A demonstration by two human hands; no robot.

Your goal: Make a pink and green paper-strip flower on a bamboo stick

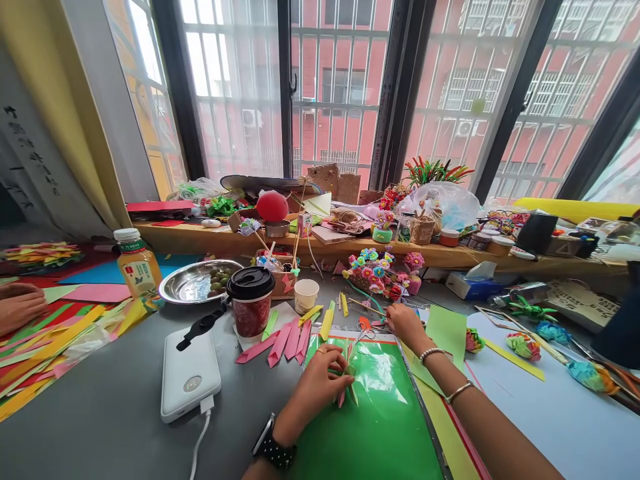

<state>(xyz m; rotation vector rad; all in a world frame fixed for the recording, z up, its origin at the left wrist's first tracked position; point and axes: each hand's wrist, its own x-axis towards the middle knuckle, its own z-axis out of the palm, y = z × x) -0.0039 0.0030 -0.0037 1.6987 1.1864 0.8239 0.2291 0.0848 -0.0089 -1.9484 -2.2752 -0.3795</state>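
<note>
My left hand [325, 381] is closed in a pinch on a folded paper piece [353, 387] with pink and pale green strips, held over the green plastic-covered mat [380, 427]. Beyond the mat's far edge, my right hand [406, 327] has its fingertips pinched at the near end of a thin wooden stick [366, 307]; what lies under those fingers is partly hidden. Close by, a small red-orange piece [365, 324] rests at the mat's top edge. Folded pink paper strips [286, 341] fan out left of the mat, with yellow ones [327, 321] beside them.
A lidded coffee cup [250, 303], a paper cup [306, 295] and a white power bank [191, 377] with a cable stand to the left. Behind are a steel plate [173, 285], a juice bottle [137, 267] and crocheted flowers [375, 270]. Another person's hand [20, 307] shows far left.
</note>
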